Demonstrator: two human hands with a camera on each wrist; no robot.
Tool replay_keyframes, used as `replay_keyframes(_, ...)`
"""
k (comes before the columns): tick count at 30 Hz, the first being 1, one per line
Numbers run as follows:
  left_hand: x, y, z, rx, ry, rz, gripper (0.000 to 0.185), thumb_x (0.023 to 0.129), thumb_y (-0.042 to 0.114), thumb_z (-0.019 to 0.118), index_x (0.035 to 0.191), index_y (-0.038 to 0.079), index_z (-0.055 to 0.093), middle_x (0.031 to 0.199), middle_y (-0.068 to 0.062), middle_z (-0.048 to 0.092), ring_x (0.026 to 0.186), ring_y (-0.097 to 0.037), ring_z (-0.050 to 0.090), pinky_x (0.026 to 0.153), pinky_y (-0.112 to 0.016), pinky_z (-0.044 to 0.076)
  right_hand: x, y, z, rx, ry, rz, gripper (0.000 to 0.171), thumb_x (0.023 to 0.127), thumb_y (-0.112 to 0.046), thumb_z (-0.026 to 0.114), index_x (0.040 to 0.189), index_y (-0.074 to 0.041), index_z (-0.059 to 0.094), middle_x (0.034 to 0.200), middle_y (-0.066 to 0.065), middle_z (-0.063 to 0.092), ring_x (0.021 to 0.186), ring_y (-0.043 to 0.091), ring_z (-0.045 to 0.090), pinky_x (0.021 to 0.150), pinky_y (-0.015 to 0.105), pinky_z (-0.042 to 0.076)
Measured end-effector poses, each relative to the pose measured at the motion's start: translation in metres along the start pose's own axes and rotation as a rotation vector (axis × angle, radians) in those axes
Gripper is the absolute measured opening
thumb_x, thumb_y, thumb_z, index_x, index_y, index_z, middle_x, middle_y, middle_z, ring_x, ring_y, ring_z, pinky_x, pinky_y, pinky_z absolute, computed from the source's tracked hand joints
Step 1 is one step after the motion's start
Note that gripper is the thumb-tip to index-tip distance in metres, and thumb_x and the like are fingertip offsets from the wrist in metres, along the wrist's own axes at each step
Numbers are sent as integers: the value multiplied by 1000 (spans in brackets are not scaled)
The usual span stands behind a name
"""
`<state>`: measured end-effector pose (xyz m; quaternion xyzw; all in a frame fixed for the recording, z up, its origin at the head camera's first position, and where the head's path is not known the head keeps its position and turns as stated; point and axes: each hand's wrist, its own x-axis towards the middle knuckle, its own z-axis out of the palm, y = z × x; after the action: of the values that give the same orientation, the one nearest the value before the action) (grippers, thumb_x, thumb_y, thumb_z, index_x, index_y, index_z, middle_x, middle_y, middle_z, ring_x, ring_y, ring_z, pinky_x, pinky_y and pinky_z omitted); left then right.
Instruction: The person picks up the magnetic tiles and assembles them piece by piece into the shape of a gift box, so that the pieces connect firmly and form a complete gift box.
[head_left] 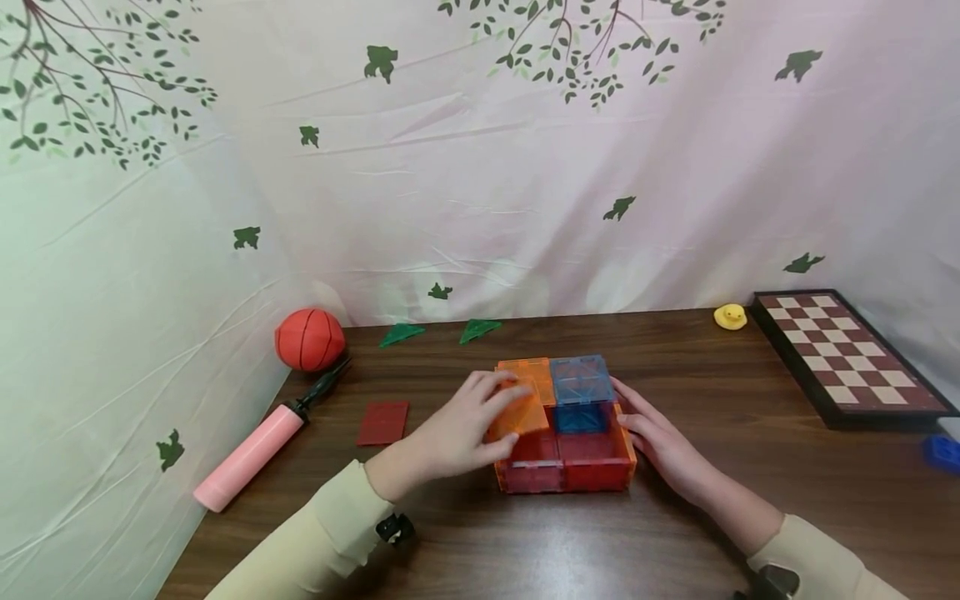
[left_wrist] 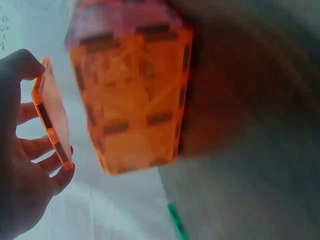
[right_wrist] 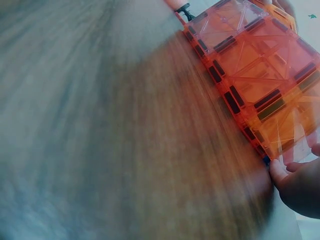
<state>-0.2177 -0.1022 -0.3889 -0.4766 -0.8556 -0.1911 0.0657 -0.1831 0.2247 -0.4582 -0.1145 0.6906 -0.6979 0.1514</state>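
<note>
A low box (head_left: 600, 477) built from clear magnetic tiles stands on the table, with red front panels and orange sides. My left hand (head_left: 461, 429) pinches a square orange magnetic tile (head_left: 525, 419), tilted over the box's left half. In the left wrist view this tile (left_wrist: 56, 112) sits between thumb and fingertips, apart from the orange side wall (left_wrist: 130, 90). Another orange tile (head_left: 536, 372) and a blue tile (head_left: 581, 379) cover the back of the box's top; the front part is uncovered. Loosely extended fingers of my right hand (head_left: 671, 454) touch the right side wall (right_wrist: 287, 125).
A red square tile (head_left: 382, 423) lies left of the box. Two green triangular tiles (head_left: 402, 334) lie near the back wall. A red ball (head_left: 310, 339) and pink pump (head_left: 251, 458) are at left; a checkerboard (head_left: 855, 354), yellow duck (head_left: 730, 316) and blue block (head_left: 942, 452) at right.
</note>
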Motion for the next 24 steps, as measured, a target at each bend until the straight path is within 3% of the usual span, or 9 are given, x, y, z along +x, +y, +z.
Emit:
replay_keyframes(4,0,6,9,8,-45,48,55,97,29,63,148,14,50,149,-12,44,132,-26,40,108,-39,42,1,-2,0,-7,4,6,65,109,-31,42,165,-17,12,167,20,11,149,47,15,98,16,41)
replay_keyframes(11,0,10,17,37,-96,66,57,99,33,61,151,17,47,149,-10,43,132,-24,39,109,-37,40,2,-2,1,-13,12,3,65,109,-31,42,165,-16,12,167,20,11,149,47,15,98,15,41)
replay_keyframes(18,0,13,18,13,-74,104,54,97,26,63,148,14,51,145,-9,47,129,-22,40,107,-34,41,2,-1,0,-9,14,-6,65,109,-30,42,165,-15,12,167,20,12,149,47,17,98,15,41)
replay_keyframes(24,-3,11,19,-41,-54,96,53,99,27,61,149,12,51,148,-9,46,132,-22,39,109,-36,39,0,-1,0,-7,15,9,65,110,-32,42,165,-16,12,167,20,11,149,47,17,98,15,41)
